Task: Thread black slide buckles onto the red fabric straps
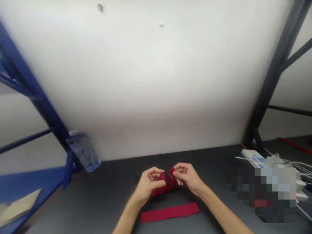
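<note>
A white wall [156,97] is filling the far side of the scene, with dark marks showing high on it. A black bench [104,195] is running along its foot. On the left, a blue frame [45,97] is leaning into view; on the right, a dark post [270,78] with side braces is rising from the bench. A clear bottle [84,151] with a white cap is standing at the far left, just beside the blue frame and appearing tilted. On the near left, a beige item [20,208] is lying on a blue surface [46,177]. On the right, a white box [253,157] with blue markings is lying near pale cables [302,165]; a pixelated patch is hiding the things nearer. A red strip [170,213] is lying flat on the near side of the hands, between the forearms, well apart from the clutter at right.

The red strap [159,191] with black fittings is sitting between the hands, above the bench's middle. The left hand [148,183] is pinching its left part between thumb and fingers; the right hand [187,177] is gripping its right part by the fingertips.
</note>
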Motion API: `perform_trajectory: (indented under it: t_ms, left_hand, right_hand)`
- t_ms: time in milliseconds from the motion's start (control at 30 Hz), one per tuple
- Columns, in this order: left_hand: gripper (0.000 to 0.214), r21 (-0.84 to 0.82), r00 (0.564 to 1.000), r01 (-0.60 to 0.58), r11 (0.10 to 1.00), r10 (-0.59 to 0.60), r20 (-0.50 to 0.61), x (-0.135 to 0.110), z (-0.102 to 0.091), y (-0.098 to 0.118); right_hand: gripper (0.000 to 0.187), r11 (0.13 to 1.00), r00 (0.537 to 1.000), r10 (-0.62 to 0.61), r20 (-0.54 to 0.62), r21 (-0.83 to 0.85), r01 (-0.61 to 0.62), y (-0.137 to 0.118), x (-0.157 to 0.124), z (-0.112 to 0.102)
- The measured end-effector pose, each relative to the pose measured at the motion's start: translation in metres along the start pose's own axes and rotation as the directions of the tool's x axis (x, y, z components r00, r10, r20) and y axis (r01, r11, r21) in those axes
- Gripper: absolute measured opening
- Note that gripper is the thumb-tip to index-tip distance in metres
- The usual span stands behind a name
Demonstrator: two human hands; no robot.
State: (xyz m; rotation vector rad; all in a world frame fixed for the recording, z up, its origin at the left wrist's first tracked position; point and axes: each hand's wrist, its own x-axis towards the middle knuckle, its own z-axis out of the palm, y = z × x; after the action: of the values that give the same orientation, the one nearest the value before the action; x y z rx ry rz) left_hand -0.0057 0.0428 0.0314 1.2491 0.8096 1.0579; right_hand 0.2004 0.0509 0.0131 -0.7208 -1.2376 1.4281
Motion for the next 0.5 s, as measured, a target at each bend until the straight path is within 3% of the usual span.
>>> perform_trajectory:
  t_ms: [133, 500]
  left_hand:
    - [0.040, -0.072, 0.999, 0.000, 0.997, 0.003, 0.048, -0.0013, 0.0043, -0.0015]
    - [0.040, -0.135, 0.999, -0.013, 0.991, 0.020, 0.050, -0.0001, 0.0093, -0.0052]
  right_hand:
    - [0.026, 0.996, 1.000, -0.006, 0.006, -0.087, 0.006, 0.0105, 0.0008, 0.0006]
    - [0.025, 0.998, 1.000, 0.010, 0.027, -0.055, -0.008, 0.0102, -0.0013, 0.0028]
